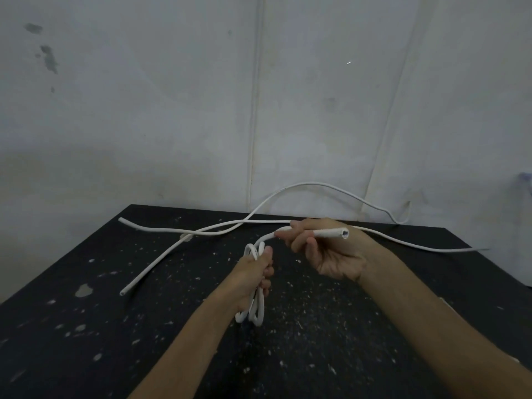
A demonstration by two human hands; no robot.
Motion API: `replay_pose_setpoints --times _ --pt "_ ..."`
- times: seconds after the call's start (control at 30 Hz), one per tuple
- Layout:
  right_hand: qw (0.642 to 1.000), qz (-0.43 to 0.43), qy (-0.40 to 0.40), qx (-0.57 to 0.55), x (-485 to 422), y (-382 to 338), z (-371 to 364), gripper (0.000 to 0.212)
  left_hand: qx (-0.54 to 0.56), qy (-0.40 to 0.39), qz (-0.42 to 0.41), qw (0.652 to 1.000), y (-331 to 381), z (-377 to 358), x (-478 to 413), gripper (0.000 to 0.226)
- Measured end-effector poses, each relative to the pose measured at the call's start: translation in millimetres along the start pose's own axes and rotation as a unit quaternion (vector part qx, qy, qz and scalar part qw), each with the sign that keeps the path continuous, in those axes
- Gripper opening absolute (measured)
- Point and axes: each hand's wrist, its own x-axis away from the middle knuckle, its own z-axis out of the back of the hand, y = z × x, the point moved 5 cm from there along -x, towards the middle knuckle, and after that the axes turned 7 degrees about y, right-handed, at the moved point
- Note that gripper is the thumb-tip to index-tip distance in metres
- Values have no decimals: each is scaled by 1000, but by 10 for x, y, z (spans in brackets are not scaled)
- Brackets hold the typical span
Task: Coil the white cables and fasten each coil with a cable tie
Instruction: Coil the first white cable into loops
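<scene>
My left hand (253, 276) grips a small coil of white cable (254, 311) upright above the black table (100, 326); loops stick out above and below the fist. From the coil's top the cable's free end (331, 233) runs right through my right hand (325, 249), whose fingers curl round it; the cut tip points right past the thumb. Two more white cables lie loose at the back: one long cable (311, 184) arcs up against the wall and runs off to the right, another cable (152, 269) slants down to the left. They cross near the table's far middle.
The table is speckled with white flecks and paint spots. A pale wall with a vertical seam (253, 139) stands right behind the table's far edge. A small pale piece (185, 237) lies under the crossing cables; what it is I cannot tell.
</scene>
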Motion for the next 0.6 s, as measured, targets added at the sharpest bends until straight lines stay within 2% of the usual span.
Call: replay_pose_setpoints --times 0.13,0.27,0.37,0.47,0.53,0.6 --pt "994 -60 -75 -49 -48 73 -28 49 34 7 -14 999 0 95 -78 29" --pt "997 -58 -36 -23 10 151 -36 21 54 -6 -22 998 -24 253 -160 30" --pt "998 -61 -22 3 58 292 -69 18 74 -33 -22 996 -61 327 -182 24" --pt "995 -57 9 85 20 449 -21 20 117 -79 -43 989 -12 367 -112 23" --pt "983 -18 50 174 -24 509 38 24 123 -85 -63 987 34 413 -66 25" --pt "957 45 92 271 -58 551 59 27 142 -86 -77 983 62 458 -56 31"
